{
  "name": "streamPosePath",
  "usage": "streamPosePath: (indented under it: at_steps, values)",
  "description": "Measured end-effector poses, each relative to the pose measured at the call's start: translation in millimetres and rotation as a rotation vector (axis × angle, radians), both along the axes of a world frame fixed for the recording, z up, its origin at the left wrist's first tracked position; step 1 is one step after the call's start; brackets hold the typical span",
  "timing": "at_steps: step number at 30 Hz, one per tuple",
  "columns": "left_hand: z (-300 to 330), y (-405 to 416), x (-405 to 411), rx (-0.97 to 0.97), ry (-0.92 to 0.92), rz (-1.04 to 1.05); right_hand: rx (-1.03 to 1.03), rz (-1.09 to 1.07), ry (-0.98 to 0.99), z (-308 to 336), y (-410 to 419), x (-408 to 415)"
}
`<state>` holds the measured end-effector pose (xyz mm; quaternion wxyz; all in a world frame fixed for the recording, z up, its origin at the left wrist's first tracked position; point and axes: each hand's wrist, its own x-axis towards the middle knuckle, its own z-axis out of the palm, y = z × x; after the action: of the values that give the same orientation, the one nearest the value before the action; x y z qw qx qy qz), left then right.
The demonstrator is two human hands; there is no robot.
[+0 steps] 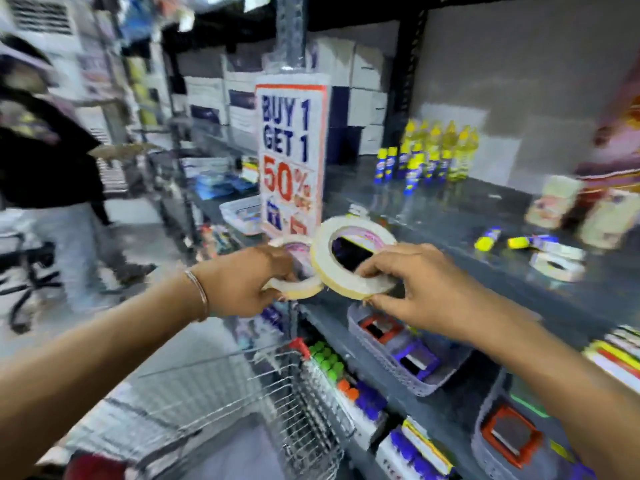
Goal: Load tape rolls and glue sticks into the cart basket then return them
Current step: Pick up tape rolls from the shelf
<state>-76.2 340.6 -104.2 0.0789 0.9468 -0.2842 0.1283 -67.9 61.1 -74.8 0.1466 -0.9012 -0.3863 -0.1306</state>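
My left hand [244,280] grips a cream tape roll [300,288] at the front edge of the dark shelf [450,220]. My right hand [420,287] holds a second, larger cream tape roll [323,252], tilted upright, touching the first roll. Both rolls hang above the wire cart basket [277,403] at the lower middle. Two glue sticks [488,238] with yellow caps lie on the shelf to the right, beside another tape roll [557,266]. Upright blue-and-yellow glue sticks [412,168] stand at the back of the shelf.
A "Buy 1 Get 1 50%" sign [291,157] hangs on the shelf post just behind the hands. A person in a black top [41,157] stands at the left in the aisle. Grey baskets of stationery [408,355] sit on the lower shelf.
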Motion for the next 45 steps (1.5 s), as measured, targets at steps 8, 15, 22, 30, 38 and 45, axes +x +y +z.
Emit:
streamPosePath:
  at_steps: [8, 15, 22, 30, 38, 45]
  values:
    - [-164, 85, -27, -0.087, 0.429, 0.217, -0.253, 0.145, 0.386, -157, 107, 60]
    - [-334, 125, -36, 0.208, 0.804, 0.466, -0.548, 0.278, 0.557, -333, 173, 82]
    - [-461, 110, -39, 0.446, 1.046, 0.319, -0.814, 0.414, 0.604, -463, 204, 85]
    - [-567, 103, -50, 0.363, 1.242, 0.323, -1.107, 0.648, 0.494, -561, 224, 99]
    - [-626, 89, -77, 0.195, 1.087, 0.522, -1.182, 0.879, 0.325, -600, 236, 80]
    - [-615, 79, -76, 0.248, 1.046, 0.48, -1.289, 0.818, 0.417, -615, 235, 78]
